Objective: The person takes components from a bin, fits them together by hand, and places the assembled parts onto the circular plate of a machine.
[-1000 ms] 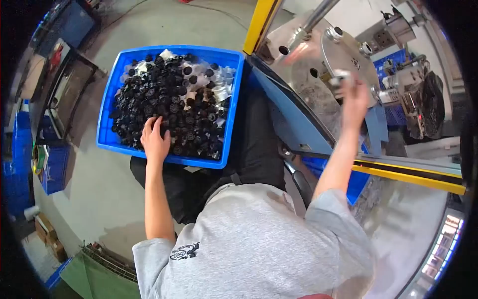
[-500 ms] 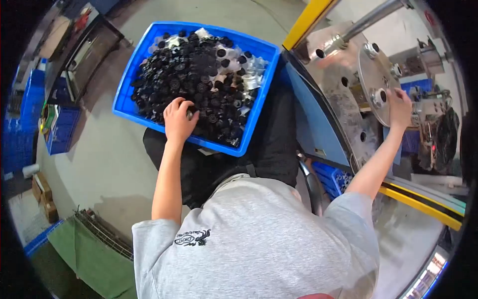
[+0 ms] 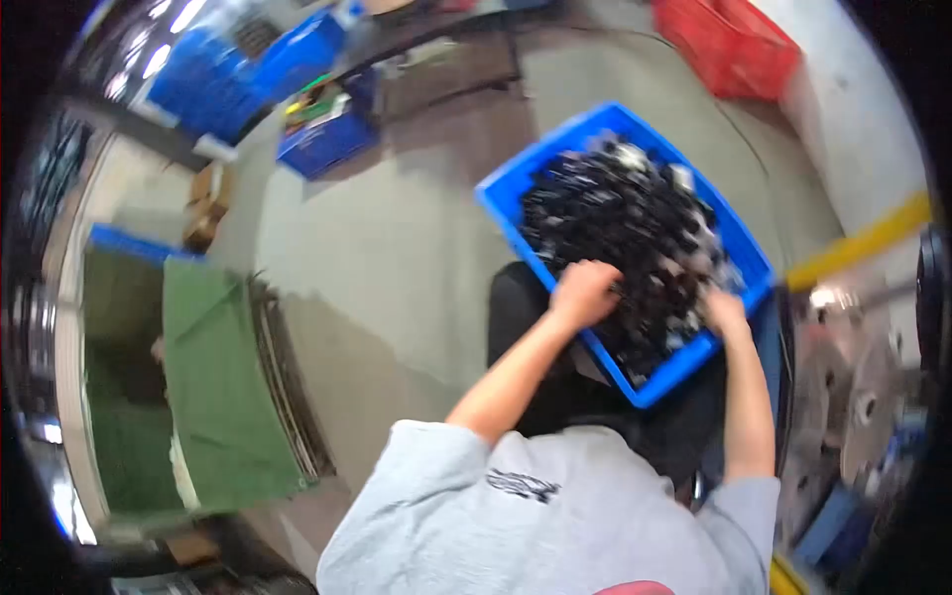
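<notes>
A blue plastic tray [image 3: 504, 220] rests over my lap, heaped with small black round parts [image 3: 605, 218] that blur together. Pale and clear pieces [image 3: 709, 243] lie among them on the right side. My left hand [image 3: 587, 294] is at the tray's near left edge, its fingers curled in against the black parts; whatever they grip is hidden. Inside the near right edge is my right hand [image 3: 722, 309], touching or just above the pale pieces. Motion smears its fingers, so their closure does not show.
On the right stands a machine with a round metal plate [image 3: 868, 407] and a yellow frame bar [image 3: 863, 238]. A red crate [image 3: 729, 50] sits on the floor at the back. Farther left are a blue bin [image 3: 327, 139] and a green cloth-covered stack [image 3: 223, 387].
My right hand has left the round plate on the machine and come over to the tray. The view has swung left, shifting the tray rightward. My left hand stays at the parts.
</notes>
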Demonstrator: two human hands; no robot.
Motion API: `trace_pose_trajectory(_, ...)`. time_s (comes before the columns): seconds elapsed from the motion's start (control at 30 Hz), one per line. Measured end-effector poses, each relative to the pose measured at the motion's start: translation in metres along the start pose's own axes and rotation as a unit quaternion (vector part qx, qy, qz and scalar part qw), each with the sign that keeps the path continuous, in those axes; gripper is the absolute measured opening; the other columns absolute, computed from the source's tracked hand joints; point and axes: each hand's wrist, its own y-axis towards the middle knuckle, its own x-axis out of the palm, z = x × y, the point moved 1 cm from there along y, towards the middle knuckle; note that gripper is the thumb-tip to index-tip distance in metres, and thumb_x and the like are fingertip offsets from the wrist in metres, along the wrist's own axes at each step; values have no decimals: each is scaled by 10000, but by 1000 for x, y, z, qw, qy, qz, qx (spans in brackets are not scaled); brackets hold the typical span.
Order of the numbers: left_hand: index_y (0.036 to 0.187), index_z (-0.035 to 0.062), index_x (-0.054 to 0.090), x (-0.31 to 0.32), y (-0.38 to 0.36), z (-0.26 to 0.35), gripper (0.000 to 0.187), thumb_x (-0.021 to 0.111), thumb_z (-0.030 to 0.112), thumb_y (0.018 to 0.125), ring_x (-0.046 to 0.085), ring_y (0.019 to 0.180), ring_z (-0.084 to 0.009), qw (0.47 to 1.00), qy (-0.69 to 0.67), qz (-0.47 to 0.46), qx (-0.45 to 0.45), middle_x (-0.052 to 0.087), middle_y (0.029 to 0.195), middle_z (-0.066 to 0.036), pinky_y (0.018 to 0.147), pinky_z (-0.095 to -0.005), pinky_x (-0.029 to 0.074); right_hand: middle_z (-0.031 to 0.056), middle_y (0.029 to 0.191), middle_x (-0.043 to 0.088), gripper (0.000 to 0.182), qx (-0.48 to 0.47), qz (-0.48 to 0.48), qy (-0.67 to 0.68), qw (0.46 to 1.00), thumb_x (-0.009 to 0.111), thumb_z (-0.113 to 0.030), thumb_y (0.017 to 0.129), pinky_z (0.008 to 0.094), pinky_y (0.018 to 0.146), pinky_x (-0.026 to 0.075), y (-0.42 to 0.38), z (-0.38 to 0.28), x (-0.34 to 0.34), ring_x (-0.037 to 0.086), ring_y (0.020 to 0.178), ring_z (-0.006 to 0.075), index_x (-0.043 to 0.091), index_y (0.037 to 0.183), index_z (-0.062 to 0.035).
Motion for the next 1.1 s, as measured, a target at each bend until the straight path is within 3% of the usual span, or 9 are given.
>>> trace_pose_trajectory(0.1,1021,114,655,18,-4,-12,278,732,186,764,619,964,-316,999,-21,33,6,650,1021,-84,852,-421,492,167,1086,650,366,-110,70,302,944,603,-121,810,464,720,549,1,39,35,666,865,377,679,1167,-144)
trace_pose_trajectory(0.17,1035,126,633,22,0,-13,280,731,215,788,611,973,-293,999,-10,33,7,625,1025,-73,866,-399,484,200,1147,638,379,-277,118,575,760,601,-84,800,473,750,559,-4,54,64,673,913,399,676,1170,-120)
trace_pose_trajectory(0.23,1039,129,642,17,1,-11,289,736,219,781,610,974,-289,1000,-11,10,-4,623,1013,-71,867,-393,479,208,1196,619,394,-152,-17,288,945,615,-111,801,468,813,553,7,60,64,653,980,401,664,1191,-114)
trace_pose_trajectory(0.33,1041,127,651,18,-7,-13,279,725,210,786,610,965,-282,999,-22,37,-34,620,1017,-74,868,-399,480,216,1245,600,413,-50,-164,-34,985,628,-138,802,462,876,548,39,24,67,634,1048,404,652,1213,-107)
trace_pose_trajectory(0.4,1044,119,656,16,-5,-11,258,706,219,812,621,958,-287,999,8,40,11,621,1028,-77,865,-388,490,223,1241,590,351,38,-221,70,972,616,-142,806,451,892,543,37,27,25,620,1054,408,684,1147,-99)
trace_pose_trajectory(0.77,957,99,655,25,-4,-18,154,644,186,830,647,846,-332,985,-121,118,19,649,988,-99,753,-401,533,200,1250,566,387,2,-267,98,959,786,-159,641,423,944,521,18,-26,-40,593,1075,388,702,999,-40)
trace_pose_trajectory(0.9,972,106,669,31,-2,-19,154,630,146,829,640,839,-315,989,-89,109,36,667,976,-90,768,-403,526,174,1258,559,465,-54,-36,245,967,837,-157,544,412,954,514,-2,-20,-18,593,1074,388,689,967,-32)
trace_pose_trajectory(1.0,1010,93,677,-7,-2,-1,200,571,103,840,633,884,-336,989,-139,-13,-46,679,1001,-120,796,-426,521,175,1221,570,451,-50,40,266,962,780,-150,622,416,908,520,-3,-29,-12,600,1039,390,678,1046,-37)
trace_pose_trajectory(1.1,1064,67,674,-3,-4,6,254,550,71,843,583,902,-296,957,-280,5,-79,611,1053,-129,833,-383,492,182,1140,610,471,36,143,351,925,758,-193,754,403,862,523,-10,-46,-11,620,973,351,654,1190,-49)
